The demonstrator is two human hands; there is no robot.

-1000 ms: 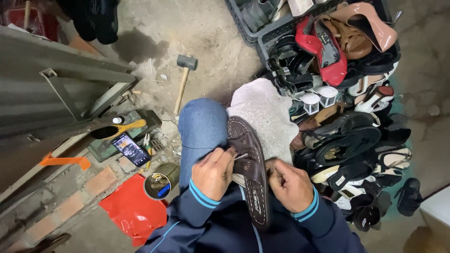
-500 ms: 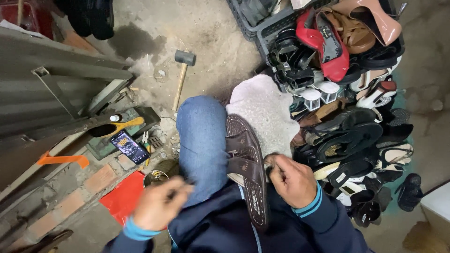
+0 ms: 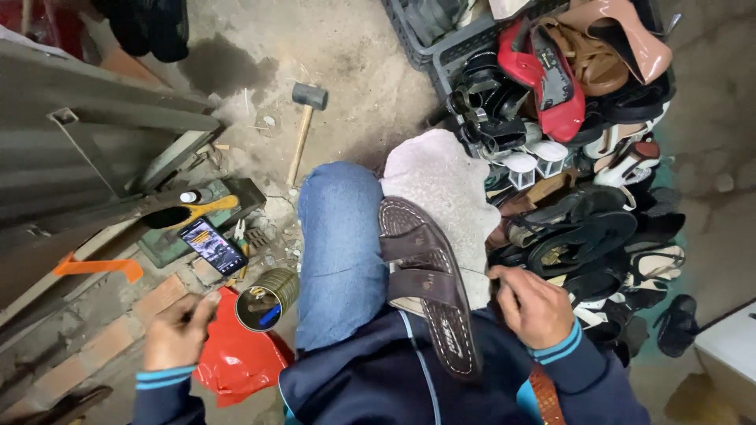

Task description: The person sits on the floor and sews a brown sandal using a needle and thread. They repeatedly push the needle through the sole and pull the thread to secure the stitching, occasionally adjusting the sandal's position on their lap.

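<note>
A shoe-repair workshop at floor level. At 1 to 3 o'clock, a heap of worn shoes [image 3: 598, 157] spills from a dark plastic crate [image 3: 441, 47]. At centre, a brown sandal [image 3: 429, 283] rests on the seated person's lap over a pale cloth [image 3: 441, 173]. At 11 o'clock, a hammer [image 3: 303, 126] lies on the rough concrete floor [image 3: 354, 47]. At 8 o'clock, an open tin can [image 3: 266, 297] stands beside bricks [image 3: 102, 338].
</note>
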